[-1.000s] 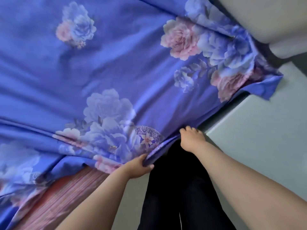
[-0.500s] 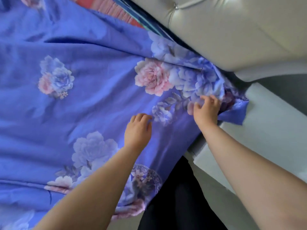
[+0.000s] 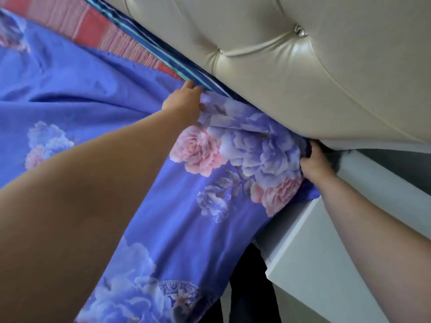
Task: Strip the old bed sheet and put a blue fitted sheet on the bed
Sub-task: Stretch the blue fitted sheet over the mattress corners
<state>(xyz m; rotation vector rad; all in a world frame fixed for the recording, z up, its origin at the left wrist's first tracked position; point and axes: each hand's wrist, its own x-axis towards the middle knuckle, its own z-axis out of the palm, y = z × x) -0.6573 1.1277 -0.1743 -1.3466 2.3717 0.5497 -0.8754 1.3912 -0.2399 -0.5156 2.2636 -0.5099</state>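
From my head camera, the blue fitted sheet point(image 3: 98, 94) lies spread over the bed, up against the padded headboard point(image 3: 314, 73). My left hand point(image 3: 183, 103) pinches its top edge; my right hand point(image 3: 313, 163) grips the corner beside the white nightstand point(image 3: 326, 264).

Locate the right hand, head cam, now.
The right hand is at right of centre in the head view, gripping the blue floral sheet at the bed corner, just below the cream tufted headboard and beside the white nightstand.
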